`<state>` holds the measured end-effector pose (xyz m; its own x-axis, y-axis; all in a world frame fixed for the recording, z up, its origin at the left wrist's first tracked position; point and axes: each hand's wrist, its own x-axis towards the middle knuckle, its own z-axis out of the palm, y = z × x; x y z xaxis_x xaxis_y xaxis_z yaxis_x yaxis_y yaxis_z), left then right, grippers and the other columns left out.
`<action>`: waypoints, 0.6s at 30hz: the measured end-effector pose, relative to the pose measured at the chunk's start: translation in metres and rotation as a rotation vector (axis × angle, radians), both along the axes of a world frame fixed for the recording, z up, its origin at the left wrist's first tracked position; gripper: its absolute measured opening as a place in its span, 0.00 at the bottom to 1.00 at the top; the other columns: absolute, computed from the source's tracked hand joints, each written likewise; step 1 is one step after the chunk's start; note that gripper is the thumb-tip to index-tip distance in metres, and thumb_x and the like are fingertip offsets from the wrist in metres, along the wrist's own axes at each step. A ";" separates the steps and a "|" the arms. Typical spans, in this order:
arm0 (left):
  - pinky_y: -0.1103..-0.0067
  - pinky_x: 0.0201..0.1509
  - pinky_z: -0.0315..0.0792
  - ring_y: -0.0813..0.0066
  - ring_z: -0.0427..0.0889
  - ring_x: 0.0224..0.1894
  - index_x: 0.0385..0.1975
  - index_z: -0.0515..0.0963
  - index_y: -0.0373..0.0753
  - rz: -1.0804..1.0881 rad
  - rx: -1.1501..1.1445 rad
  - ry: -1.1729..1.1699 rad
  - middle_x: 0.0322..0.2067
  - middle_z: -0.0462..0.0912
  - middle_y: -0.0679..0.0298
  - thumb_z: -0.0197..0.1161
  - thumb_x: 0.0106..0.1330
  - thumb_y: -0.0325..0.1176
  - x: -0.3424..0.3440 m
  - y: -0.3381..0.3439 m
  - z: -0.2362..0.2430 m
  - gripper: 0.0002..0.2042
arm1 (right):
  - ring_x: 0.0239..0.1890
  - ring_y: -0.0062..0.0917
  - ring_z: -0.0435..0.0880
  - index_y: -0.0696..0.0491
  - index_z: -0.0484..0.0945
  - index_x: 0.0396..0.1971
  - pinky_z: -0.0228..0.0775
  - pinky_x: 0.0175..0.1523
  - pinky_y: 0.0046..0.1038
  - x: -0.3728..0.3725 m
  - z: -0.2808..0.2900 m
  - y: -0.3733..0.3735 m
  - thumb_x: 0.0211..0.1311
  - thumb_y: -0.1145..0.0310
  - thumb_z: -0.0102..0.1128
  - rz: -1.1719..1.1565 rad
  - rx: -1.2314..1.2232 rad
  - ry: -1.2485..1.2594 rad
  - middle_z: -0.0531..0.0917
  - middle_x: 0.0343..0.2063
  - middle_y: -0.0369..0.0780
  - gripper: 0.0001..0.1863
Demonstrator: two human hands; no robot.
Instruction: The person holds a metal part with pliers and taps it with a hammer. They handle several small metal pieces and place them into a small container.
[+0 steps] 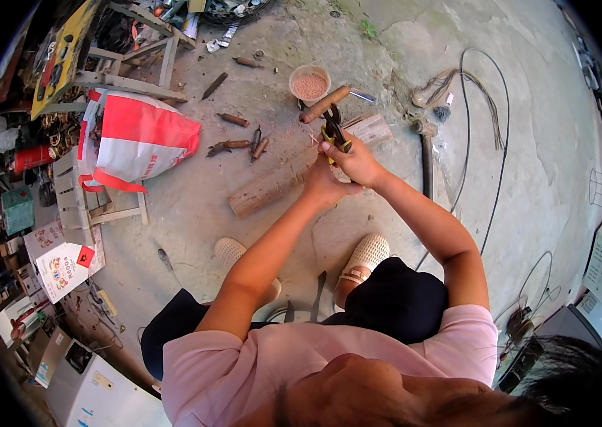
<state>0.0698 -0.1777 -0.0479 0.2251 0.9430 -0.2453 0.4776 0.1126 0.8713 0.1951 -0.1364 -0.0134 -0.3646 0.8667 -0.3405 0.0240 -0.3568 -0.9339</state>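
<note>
My right hand (359, 164) is closed round black-and-yellow pliers (332, 129), which point away from me. My left hand (326, 186) is closed at the lower end of the same pliers, its fingers partly hidden. At the dark jaws lies a brown wooden handle (326, 104), slanting up to the right; whether the jaws grip it I cannot tell. Beneath them a split wooden log (269, 193) rests on the concrete floor. Just beyond stands a tub of pinkish granules (309, 84). A thin blue-and-silver rod (363, 95) lies beside the wooden handle.
Several wooden-handled tools (233, 119) lie left of the log. Farther left are a red-and-white bag (140, 135), a wooden stool (165, 60) and boxes (59, 263). A hammer (426, 153), coiled cord (457, 85) and black cable (506, 107) lie on the right.
</note>
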 end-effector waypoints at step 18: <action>0.67 0.41 0.75 0.59 0.82 0.37 0.44 0.71 0.33 -0.149 -0.219 0.319 0.34 0.80 0.58 0.74 0.36 0.52 0.007 0.010 0.037 0.37 | 0.20 0.17 0.72 0.54 0.71 0.40 0.65 0.24 0.23 0.005 -0.012 0.001 0.68 0.59 0.52 -0.015 0.008 -0.045 0.76 0.25 0.35 0.13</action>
<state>0.0765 -0.1678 -0.0112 0.2354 0.8238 -0.5157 0.7447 0.1880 0.6403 0.2000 -0.1359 -0.0256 -0.3364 0.8745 -0.3496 0.0608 -0.3502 -0.9347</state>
